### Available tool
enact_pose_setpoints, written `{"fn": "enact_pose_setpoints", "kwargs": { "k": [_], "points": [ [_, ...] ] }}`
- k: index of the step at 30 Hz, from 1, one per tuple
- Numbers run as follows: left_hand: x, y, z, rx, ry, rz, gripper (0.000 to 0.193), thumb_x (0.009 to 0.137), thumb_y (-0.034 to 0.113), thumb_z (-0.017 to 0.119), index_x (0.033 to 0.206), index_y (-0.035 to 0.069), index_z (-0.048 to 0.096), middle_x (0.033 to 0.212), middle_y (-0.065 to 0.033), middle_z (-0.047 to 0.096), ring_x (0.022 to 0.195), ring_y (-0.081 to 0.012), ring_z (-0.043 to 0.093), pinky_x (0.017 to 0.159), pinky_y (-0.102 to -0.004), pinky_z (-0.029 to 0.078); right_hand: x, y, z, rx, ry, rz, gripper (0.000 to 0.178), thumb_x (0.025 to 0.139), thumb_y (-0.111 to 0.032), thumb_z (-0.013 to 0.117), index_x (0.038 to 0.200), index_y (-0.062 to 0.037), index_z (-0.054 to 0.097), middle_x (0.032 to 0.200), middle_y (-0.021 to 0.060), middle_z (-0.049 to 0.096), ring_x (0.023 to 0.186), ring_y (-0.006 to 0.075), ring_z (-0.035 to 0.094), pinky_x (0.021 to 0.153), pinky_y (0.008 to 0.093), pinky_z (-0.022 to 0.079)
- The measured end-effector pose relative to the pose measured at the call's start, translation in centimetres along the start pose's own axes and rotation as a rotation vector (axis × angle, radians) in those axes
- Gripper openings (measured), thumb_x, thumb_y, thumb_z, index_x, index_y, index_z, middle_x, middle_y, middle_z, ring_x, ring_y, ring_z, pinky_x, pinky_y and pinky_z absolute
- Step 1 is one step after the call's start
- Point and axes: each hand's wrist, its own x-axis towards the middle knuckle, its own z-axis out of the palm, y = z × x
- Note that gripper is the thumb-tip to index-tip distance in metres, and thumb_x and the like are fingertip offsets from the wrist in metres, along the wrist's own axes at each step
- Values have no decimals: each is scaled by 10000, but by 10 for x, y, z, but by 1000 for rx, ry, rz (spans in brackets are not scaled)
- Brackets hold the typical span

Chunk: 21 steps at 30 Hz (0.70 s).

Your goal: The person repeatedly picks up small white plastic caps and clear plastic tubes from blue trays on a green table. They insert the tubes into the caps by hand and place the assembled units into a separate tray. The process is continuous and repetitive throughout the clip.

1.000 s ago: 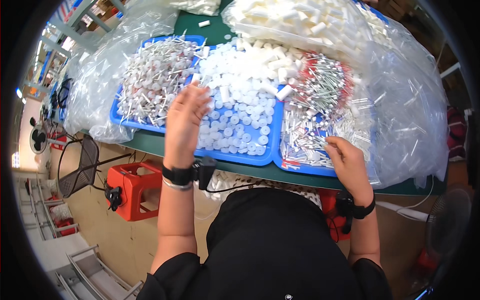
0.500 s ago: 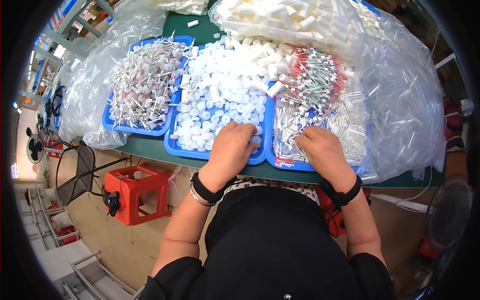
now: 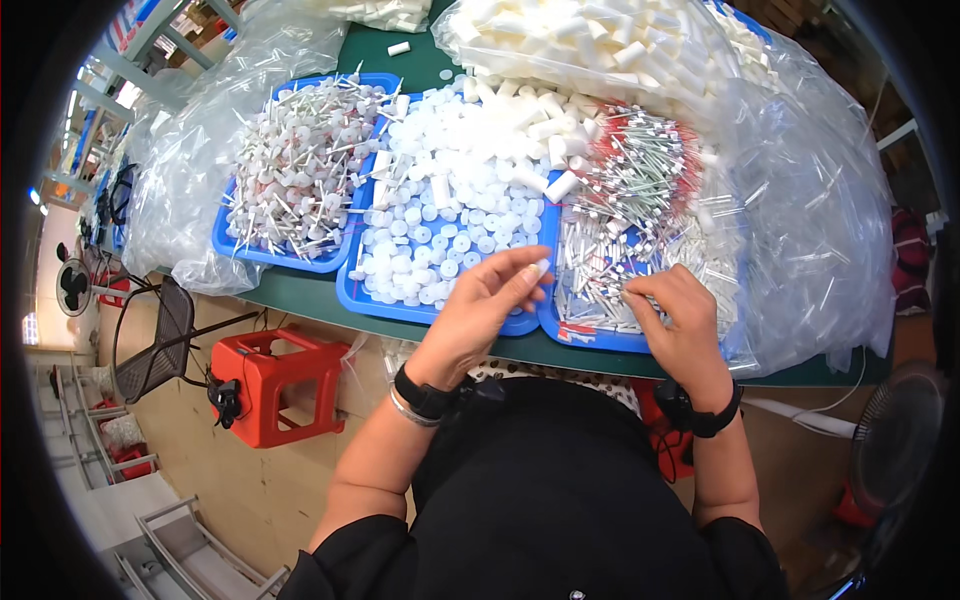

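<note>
My left hand (image 3: pixel 478 305) is raised over the front right corner of the middle blue tray (image 3: pixel 385 308), pinching a small whitish disc (image 3: pixel 542 267) between thumb and fingers. Many similar translucent discs (image 3: pixel 410 270) fill that tray, with white foam cylinders (image 3: pixel 530 180) among and behind them. Over the right blue tray (image 3: pixel 610 339), my right hand (image 3: pixel 685 320) is closed in a pinch; anything between its fingertips is too small to make out. Thin white sticks (image 3: pixel 590 270) lie loose in this tray, and behind them is a heap of red and green wired pieces (image 3: pixel 645 165).
A left blue tray (image 3: pixel 226 240) is heaped with discs that have sticks through them. Clear plastic bags (image 3: pixel 820 230) flank the trays, and a big bag of foam cylinders (image 3: pixel 600 40) lies behind. A red stool (image 3: pixel 270 390) stands below the green table (image 3: pixel 300 297).
My left hand has lifted out of the discs and moved right, now with a disc in its fingers. My right hand has risen slightly and shifted right, still pinched. The view has moved a little.
</note>
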Motion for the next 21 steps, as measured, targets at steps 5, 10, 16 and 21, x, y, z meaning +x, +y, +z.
{"fn": "enact_pose_setpoints", "kwargs": {
  "k": [5, 10, 16, 21],
  "points": [
    [1, -14, 9, -556, -169, -220, 394, 1012, 220, 576, 1321, -18, 525, 1034, -53, 652, 849, -94, 611, 794, -247, 512, -1, -7, -2, -6, -4, -63, 88, 773, -24, 742, 836, -47, 685, 777, 57, 676, 667, 241, 578, 606, 358, 448],
    [1, -17, 15, -565, -177, -224, 365, 1019, 229, 566, 1292, -13, 546, 1012, -47, 655, 838, -89, 610, 778, -242, 508, -2, -6, -2, -24, -25, -73, 91, 770, -27, 743, 833, -45, 680, 742, 59, 646, 666, 246, 578, 612, 364, 447],
    [1, -20, 16, -502, -147, -202, 351, 1016, 226, 572, 1277, -8, 557, 989, -41, 658, 826, -84, 606, 770, -233, 504, -4, -6, -3, 7, -53, -21, 86, 780, -17, 726, 835, -26, 660, 740, 83, 628, 678, 264, 584, 622, 377, 454],
    [1, -23, 16, -458, -121, -170, 320, 1009, 218, 586, 1243, -2, 585, 997, -52, 673, 816, -82, 615, 739, -224, 513, -5, -8, -4, 63, -97, 46, 65, 804, -11, 699, 846, -13, 650, 763, 100, 633, 693, 279, 594, 636, 379, 464]
  ]
}}
